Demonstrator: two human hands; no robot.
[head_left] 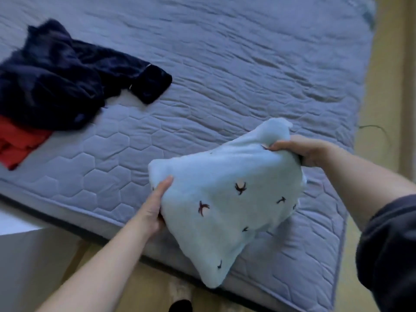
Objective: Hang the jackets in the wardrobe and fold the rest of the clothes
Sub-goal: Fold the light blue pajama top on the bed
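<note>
The left hand (155, 206) grips the near-left edge of the pale blue garment (225, 199). Its thumb lies on top of the cloth and its other fingers are hidden beneath. The right hand (301, 149) has its fingers (279, 146) curled tight round a bunched upper corner. The garment, dotted with small dark motifs, hangs between the two grips above a corner of the bed (225, 64), and its lowest tip reaches past the mattress edge. Blur softens it, so its kind cannot be told. Well to the left of the left fingers a crumpled dark navy garment (56, 86) overlaps a red garment (18, 143), which the frame's edge cuts off. Beyond both hands the quilted bed cover stretches to its far edge.
</note>
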